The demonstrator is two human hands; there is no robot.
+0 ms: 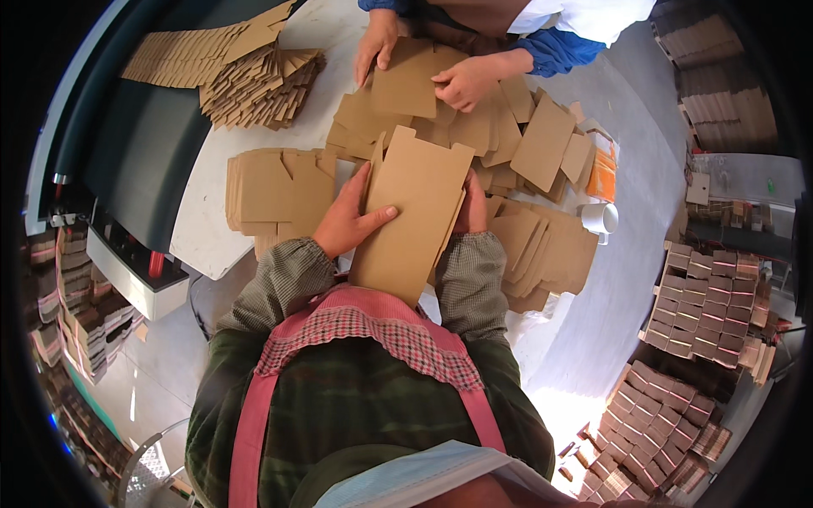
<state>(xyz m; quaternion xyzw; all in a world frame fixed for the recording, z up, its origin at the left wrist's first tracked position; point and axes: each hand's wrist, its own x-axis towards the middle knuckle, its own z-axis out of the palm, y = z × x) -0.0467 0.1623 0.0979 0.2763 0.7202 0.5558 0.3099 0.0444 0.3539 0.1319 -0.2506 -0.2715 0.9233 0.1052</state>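
Between my two hands, close in front of my chest, I hold a small stack of flat brown cardboard pieces point(415, 212) with notched ends. My left hand point(354, 213) grips its left side, thumb lying across the top face. My right hand point(472, 203) is wrapped round the right edge; most of its fingers are hidden behind the cardboard. To the left lies a neat pile of cardboard pieces point(267, 190) on the white table point(212, 203). Right of my hands is another loose pile of cardboard point(546, 245).
Across the table a co-worker's hands point(461, 85) handle cardboard over a spread heap point(542, 140). Fanned cardboard point(254, 85) lies at the far left, beside a dark conveyor belt point(157, 144). A white cup point(600, 218) stands at right. Bundled cardboard stacks point(707, 296) stand beyond.
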